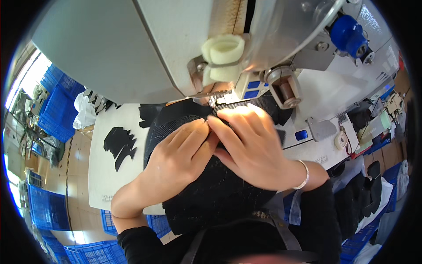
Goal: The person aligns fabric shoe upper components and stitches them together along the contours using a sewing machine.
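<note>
My left hand (178,152) and my right hand (252,145) meet in front of a sewing machine (114,48), fingertips nearly touching. Both sets of fingers are bent and pinched on black fabric (215,193), which spreads under them and hangs down toward my lap. Pale stitch lines or loose threads show on the cloth. Just beyond my fingertips, the lit presser foot (226,99) sits over more of the cloth. What lies right between my fingertips is mostly hidden. A bracelet circles my right wrist.
Cut black pieces (119,143) lie on the white tabletop (103,176) at left. A thread bobbin (285,90) is mounted on the machine's right. Blue plastic crates (48,207) stand on the floor at left. At lower right, black pieces (362,193) lie heaped over a blue crate.
</note>
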Available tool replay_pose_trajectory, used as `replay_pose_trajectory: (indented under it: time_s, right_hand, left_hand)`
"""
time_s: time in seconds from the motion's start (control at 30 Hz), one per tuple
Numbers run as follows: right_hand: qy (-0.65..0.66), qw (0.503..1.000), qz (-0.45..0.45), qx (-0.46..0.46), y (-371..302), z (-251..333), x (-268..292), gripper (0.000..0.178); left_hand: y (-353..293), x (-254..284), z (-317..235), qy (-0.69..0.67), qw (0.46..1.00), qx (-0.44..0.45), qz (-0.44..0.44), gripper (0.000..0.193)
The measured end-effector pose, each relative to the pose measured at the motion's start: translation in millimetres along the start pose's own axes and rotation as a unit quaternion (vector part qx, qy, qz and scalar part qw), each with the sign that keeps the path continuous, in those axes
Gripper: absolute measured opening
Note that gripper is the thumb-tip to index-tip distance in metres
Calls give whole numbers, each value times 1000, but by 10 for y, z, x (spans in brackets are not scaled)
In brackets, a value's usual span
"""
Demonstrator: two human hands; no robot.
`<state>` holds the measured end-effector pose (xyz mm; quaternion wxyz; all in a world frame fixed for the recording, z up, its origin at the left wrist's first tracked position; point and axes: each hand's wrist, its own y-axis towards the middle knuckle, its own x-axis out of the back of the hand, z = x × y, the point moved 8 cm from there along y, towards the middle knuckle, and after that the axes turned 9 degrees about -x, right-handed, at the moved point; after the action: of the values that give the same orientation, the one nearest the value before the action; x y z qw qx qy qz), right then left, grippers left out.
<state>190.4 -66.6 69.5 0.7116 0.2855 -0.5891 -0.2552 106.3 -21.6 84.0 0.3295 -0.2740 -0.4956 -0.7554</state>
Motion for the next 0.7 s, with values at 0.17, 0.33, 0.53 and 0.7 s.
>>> replay_pose_trajectory:
  time_s: [0.17, 0.33, 0.53, 0.7]
  right_hand:
    - [33, 997, -50, 40, 31, -248, -117, 29]
    - [64, 996, -63, 24, 17, -376, -36, 34]
    - [68, 998, -11, -2, 16, -482, -110, 42]
    - [130, 991, -19, -4, -12, -564, -116, 42]
  left_hand:
    - [-324, 72, 525, -224, 951, 200, -76, 31]
    - [-734, -613, 505, -587, 723, 362, -46, 74]
    - [-844, -507, 443, -425, 837, 345, -15, 64]
    - [-793, -393, 398, -423, 821, 381, -44, 64]
